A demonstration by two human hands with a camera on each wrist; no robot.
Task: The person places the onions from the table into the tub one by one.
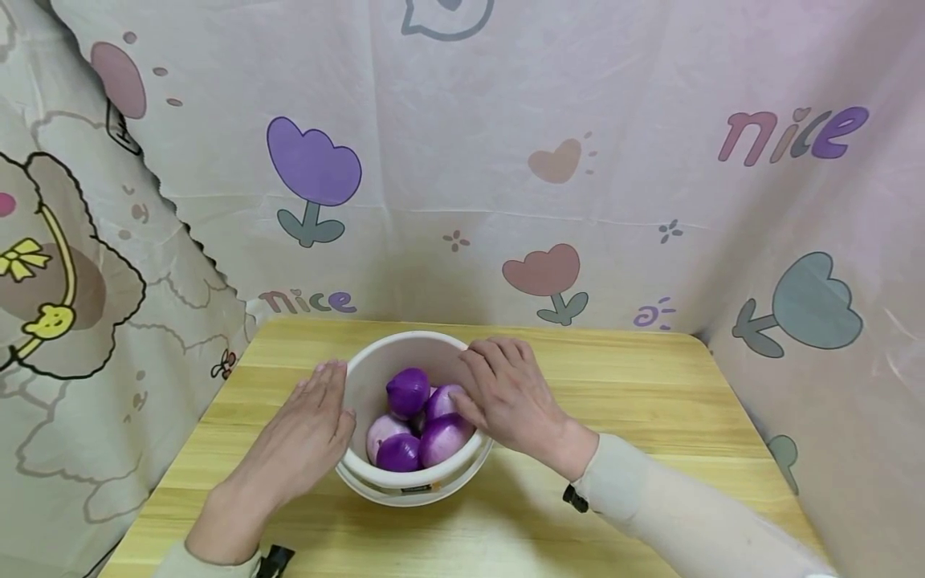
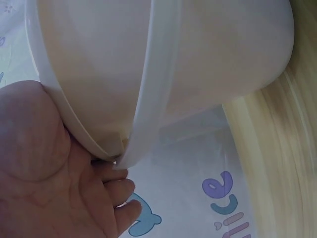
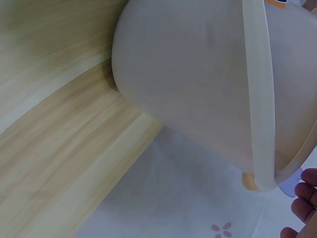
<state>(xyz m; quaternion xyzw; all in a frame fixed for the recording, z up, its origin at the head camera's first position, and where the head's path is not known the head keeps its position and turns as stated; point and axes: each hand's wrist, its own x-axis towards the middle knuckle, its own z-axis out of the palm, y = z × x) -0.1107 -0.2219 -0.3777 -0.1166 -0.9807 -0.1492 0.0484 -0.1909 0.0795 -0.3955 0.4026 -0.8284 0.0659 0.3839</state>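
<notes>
A white bucket [image 1: 412, 338] stands on the wooden table, with several purple onions [image 1: 408, 391] inside; some are deep purple, others pale. Its white handle [image 2: 161, 64] hangs down round the near side, below the rim. At the bucket's left side my left hand [image 1: 303, 433] touches the rim, fingers fairly straight and pointing away. The left fingertips [image 2: 124, 191] show beside the handle joint in the left wrist view. My right hand [image 1: 515, 393] lies at the right rim, its thumb over the opening and fingers loosely bent. In the right wrist view, the right fingertips [image 3: 304, 191] appear close to the rim.
The yellow wooden table [image 1: 614, 385] extends on both sides of the bucket. A printed curtain [image 1: 448, 144] with flowers and words hangs behind it and along both sides. Part of a dark-edged label [image 1: 419, 487] shows on the bucket's near side.
</notes>
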